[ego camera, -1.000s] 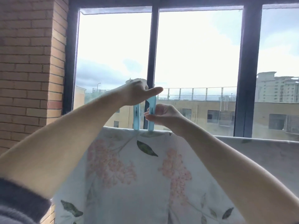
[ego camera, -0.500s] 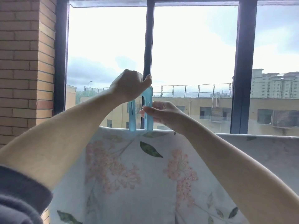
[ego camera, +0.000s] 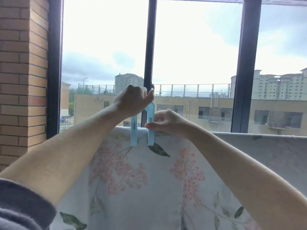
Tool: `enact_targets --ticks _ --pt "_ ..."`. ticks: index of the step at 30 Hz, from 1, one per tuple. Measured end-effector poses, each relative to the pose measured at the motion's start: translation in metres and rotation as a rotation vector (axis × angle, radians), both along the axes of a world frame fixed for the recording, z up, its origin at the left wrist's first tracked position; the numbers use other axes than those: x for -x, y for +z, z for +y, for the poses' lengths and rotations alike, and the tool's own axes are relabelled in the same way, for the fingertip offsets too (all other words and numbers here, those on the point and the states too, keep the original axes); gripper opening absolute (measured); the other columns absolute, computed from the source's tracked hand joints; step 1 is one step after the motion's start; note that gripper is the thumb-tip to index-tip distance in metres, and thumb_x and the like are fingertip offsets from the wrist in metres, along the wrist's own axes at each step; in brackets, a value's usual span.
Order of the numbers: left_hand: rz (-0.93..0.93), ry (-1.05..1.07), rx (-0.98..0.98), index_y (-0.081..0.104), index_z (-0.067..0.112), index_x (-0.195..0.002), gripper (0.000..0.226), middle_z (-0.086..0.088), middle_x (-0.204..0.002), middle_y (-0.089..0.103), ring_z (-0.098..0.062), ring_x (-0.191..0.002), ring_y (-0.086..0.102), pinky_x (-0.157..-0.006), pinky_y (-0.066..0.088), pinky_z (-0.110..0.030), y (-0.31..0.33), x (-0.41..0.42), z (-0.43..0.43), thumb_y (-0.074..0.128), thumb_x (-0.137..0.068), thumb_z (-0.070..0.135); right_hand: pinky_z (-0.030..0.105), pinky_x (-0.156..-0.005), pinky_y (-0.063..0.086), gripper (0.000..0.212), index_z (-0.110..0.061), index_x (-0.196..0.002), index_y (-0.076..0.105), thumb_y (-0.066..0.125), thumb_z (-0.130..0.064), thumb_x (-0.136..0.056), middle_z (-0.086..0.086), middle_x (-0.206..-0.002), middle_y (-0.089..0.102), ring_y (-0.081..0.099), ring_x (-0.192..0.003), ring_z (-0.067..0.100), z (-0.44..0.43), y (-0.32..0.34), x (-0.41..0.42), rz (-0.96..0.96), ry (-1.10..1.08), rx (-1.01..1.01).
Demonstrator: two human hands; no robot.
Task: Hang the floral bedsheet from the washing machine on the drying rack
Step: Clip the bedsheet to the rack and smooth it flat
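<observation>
Now: both arms are up in front of the window. My left hand (ego camera: 132,102) is closed round the top of the blue clip (ego camera: 150,138), fingers curled over it, thumb against the arch. My right hand (ego camera: 167,122) pinches the clip's right leg between thumb and fingertips, just above the top edge of the bedsheet (ego camera: 141,188).

The clip stands upright with both legs pointing down, their tips overlapping the sheet's top fold. I cannot tell whether the legs straddle the cloth or both sit in front of it.

The bedsheet hangs draped over a level line that runs off to the right. The drying rack beneath it is hidden by the cloth. The fabric is pale, with pink flower clusters and green leaves, and one dark leaf lies just below the right leg.

A grey sleeve (ego camera: 21,209) shows at the lower left on my left arm. A brick wall (ego camera: 21,80) stands to the left and a dark window frame (ego camera: 150,47) is behind the hands. There are buildings (ego camera: 199,110) beyond the glass and a cloudy sky.
</observation>
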State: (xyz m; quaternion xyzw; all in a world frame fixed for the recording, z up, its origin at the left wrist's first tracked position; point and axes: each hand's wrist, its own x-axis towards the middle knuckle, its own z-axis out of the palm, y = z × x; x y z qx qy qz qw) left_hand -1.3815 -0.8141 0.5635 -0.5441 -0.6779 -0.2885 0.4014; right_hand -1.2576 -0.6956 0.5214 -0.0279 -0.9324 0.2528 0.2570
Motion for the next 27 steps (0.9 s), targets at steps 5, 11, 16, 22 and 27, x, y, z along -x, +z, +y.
enact_targets --ticks 5,11,16,22,27 --pt "-0.167 0.002 0.256 0.040 0.013 -0.057 0.057 -0.004 -0.056 0.040 -0.019 -0.052 0.037 -0.056 0.031 -0.030 0.007 -0.013 -0.007 0.026 -0.099 0.049 0.023 -0.062 0.039 0.039 -0.011 -0.099 0.070 0.071 -0.045 -0.081 0.006 -0.080 0.066 0.053 -0.067 0.007 0.003 0.003 -0.002 -0.084 -0.003 -0.019" --pt "-0.286 -0.022 0.248 0.058 0.011 -0.100 0.057 -0.006 -0.085 0.059 -0.023 -0.078 0.056 -0.065 0.039 -0.029 -0.002 -0.011 -0.018 0.025 -0.097 0.057 0.025 -0.067 0.042 0.035 -0.019 -0.097 0.068 0.066 -0.050 -0.082 0.000 -0.085 0.065 0.055 -0.073 0.009 0.004 0.000 -0.006 -0.121 -0.014 -0.101" --pt "-0.013 0.043 -0.020 0.057 0.011 -0.115 0.039 -0.004 -0.107 0.065 -0.015 -0.084 0.060 -0.071 0.048 -0.027 -0.013 -0.031 -0.020 0.038 -0.099 0.040 0.030 -0.057 0.037 0.050 -0.021 -0.072 0.055 0.049 -0.070 -0.082 -0.007 -0.067 0.055 0.049 -0.060 0.011 0.011 -0.010 -0.025 -0.192 -0.241 -0.393" --pt "0.443 0.177 0.189 0.060 0.016 -0.095 0.022 0.004 -0.083 0.059 -0.013 -0.077 0.056 -0.117 0.018 -0.045 -0.042 -0.079 0.010 0.041 -0.095 0.027 0.027 -0.056 0.035 0.040 -0.026 -0.074 0.048 0.042 -0.062 -0.090 -0.007 -0.069 0.053 0.050 -0.065 0.012 0.034 -0.018 -0.077 -0.183 -0.410 -0.552" --pt "0.289 0.153 0.291 0.054 0.015 -0.111 0.029 0.001 -0.087 0.061 -0.017 -0.074 0.059 -0.069 0.049 -0.028 -0.072 -0.102 0.040 0.034 -0.102 0.034 0.034 -0.065 0.038 0.029 -0.033 -0.080 0.043 0.036 -0.057 -0.095 -0.012 -0.070 0.048 0.052 -0.073 0.018 0.074 -0.026 -0.118 -0.188 -0.455 -0.535"
